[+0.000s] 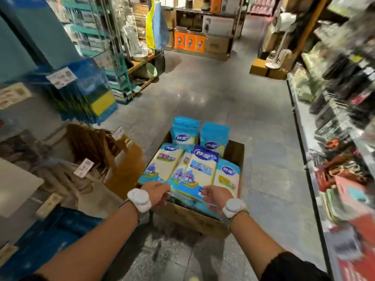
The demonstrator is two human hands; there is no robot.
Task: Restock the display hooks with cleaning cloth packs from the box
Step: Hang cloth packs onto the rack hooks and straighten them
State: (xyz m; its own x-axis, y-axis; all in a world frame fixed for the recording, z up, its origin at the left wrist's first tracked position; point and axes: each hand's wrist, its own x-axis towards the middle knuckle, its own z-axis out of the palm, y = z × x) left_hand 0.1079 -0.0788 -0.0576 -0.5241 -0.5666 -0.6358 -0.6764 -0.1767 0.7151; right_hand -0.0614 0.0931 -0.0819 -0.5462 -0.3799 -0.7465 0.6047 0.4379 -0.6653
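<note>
Forearms reach out over the box, both hands at its near edge.

White bands on both wrists. Cardboard box sits open on the grey floor at 12 o'clock from me, full of cleaning cloth packs: most lie flat, two stand upright at the far end. A purple-topped pack lies on top of the others in the middle. My right hand has its fingers curled onto that pack's near edge, pinching it. My left hand is curled at the pack's near-left corner and touches the plastic; whether it has a grip I cannot tell. At 10 o'clock, blue packs hang in rows on the display, blurred. Brown paper bags stand just beside the box at 9 o'clock. A stocked shelf runs along at 3 o'clock, too blurred to read.
</note>
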